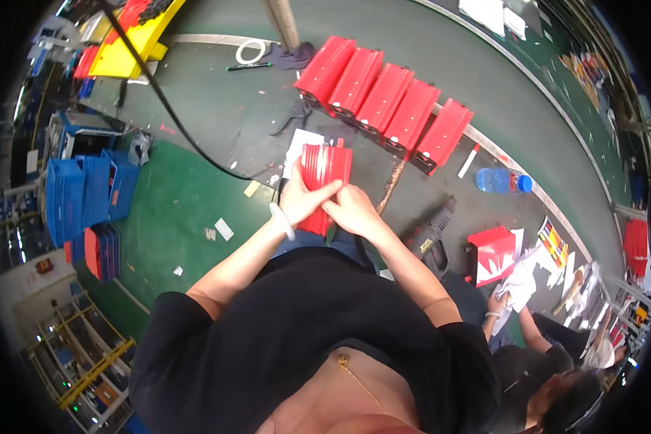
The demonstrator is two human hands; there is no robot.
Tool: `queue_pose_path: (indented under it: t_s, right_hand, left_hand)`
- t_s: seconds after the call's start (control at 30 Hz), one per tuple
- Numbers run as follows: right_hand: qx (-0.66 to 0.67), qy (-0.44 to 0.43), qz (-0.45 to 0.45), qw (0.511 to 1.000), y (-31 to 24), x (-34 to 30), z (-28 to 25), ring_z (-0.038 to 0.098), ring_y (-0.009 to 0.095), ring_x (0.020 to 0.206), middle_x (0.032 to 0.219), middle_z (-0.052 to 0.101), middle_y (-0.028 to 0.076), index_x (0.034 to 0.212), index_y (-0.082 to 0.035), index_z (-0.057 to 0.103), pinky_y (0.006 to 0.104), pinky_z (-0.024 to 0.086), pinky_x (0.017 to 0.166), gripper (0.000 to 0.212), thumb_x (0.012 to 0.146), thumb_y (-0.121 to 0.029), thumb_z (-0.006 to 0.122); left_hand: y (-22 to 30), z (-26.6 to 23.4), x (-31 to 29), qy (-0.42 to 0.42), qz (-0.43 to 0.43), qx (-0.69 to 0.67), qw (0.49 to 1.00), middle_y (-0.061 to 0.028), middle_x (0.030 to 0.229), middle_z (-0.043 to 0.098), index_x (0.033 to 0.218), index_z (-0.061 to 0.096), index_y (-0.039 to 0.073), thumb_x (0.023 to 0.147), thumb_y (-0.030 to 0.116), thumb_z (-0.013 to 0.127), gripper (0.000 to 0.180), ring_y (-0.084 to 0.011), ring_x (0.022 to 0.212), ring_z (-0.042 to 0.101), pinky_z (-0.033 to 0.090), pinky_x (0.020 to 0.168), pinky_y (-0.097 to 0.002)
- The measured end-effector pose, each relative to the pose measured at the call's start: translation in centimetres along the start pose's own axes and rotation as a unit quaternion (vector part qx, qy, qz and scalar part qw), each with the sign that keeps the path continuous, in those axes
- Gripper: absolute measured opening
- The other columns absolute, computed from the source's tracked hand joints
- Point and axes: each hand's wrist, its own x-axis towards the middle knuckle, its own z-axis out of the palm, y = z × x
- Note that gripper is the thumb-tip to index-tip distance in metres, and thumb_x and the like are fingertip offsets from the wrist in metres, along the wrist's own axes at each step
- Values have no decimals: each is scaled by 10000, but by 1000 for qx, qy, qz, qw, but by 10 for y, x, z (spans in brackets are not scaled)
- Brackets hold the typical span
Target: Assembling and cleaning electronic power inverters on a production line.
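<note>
A glossy red ribbed metal case (327,165) lies in front of my body, above my lap. My left hand (301,201) is closed round its left side, thumb across the face. My right hand (354,211) has its fingers curled together against the lower right of the case, touching the left thumb. Whatever those curled fingers pinch, if anything, is hidden. White paper (297,150) shows beside the case's upper left. Several similar red cases (380,101) stand in a slanting row beyond it. Right of my hands lies a dark heat gun (430,235).
To the right are a blue-capped bottle (498,181), a marker (468,161) and another red case (493,259). A co-worker's hand (496,304) holds white material there. A black cable (170,108) hangs at upper left. Blue bins (87,192) stand at left.
</note>
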Motion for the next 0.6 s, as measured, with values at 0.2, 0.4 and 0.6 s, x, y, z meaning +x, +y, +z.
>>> queue_pose_path:
  t_s: [0.2, 0.4, 0.6]
  right_hand:
    - [-79, 31, -75, 994, -53, 58, 34, 626, 388, 746, 762, 624, 248, 781, 72, 597, 467, 499, 688, 330, 772, -256, 567]
    - [19, 54, -96, 994, -76, 106, 60, 611, 370, 905, 944, 625, 216, 1013, 47, 522, 439, 480, 786, 416, 853, -336, 547]
    - [48, -6, -37, 998, -21, 78, 53, 636, 220, 857, 960, 632, 133, 1078, -46, 538, 343, 490, 765, 316, 873, -286, 564]
  left_hand:
    - [39, -56, 21, 153, 35, 34, 987, -174, 1115, 570, 1282, 345, -61, 647, 189, 809, 825, -224, 1017, 577, 457, 905, -333]
    - [41, -111, 64, 198, 95, 137, 966, -152, 1092, 612, 1268, 418, -44, 672, 170, 758, 719, -191, 983, 603, 472, 878, -303]
    - [45, -124, 115, 254, 49, 258, 931, -144, 1109, 627, 1272, 450, 16, 634, 317, 764, 772, -225, 1009, 617, 466, 889, -325]
